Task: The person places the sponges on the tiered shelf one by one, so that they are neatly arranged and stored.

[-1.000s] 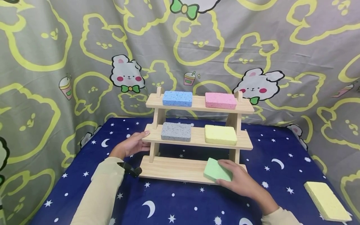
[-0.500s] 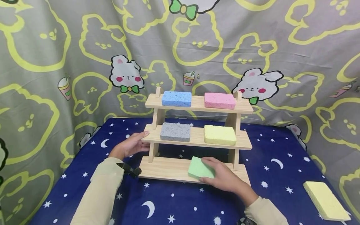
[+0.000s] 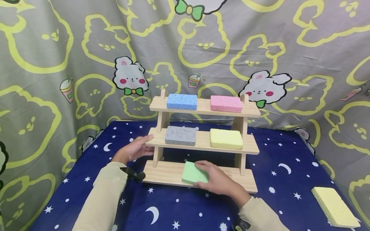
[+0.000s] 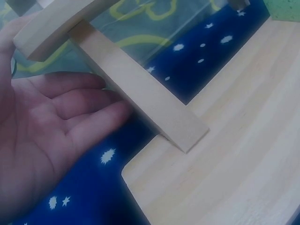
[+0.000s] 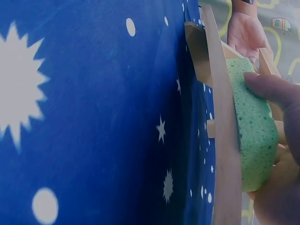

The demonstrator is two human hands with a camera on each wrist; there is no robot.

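Note:
My right hand (image 3: 216, 178) grips a light green sponge (image 3: 193, 173) by its right end, thumb at the front. The sponge lies on the bottom board of a three-tier wooden shelf (image 3: 164, 171), left of the board's middle. In the right wrist view the thumb presses the green sponge (image 5: 255, 126) close along the board's edge. My left hand (image 3: 136, 148) holds the left end of the middle board, thumb on top. In the left wrist view the fingers of the left hand (image 4: 61, 112) reach below that board, up to the side post (image 4: 140, 89).
A blue sponge (image 3: 182, 101) and a pink sponge (image 3: 226, 103) sit on the top board. Grey (image 3: 180, 135) and yellow (image 3: 226, 139) sponges occupy the middle one. Another yellow sponge (image 3: 335, 207) lies on the blue starry tablecloth (image 3: 124, 205) at right. A patterned curtain (image 3: 208, 48) hangs behind.
My right hand has moved the green sponge leftward along the bottom board, from its right part to left of the middle. The left hand keeps its place on the middle board.

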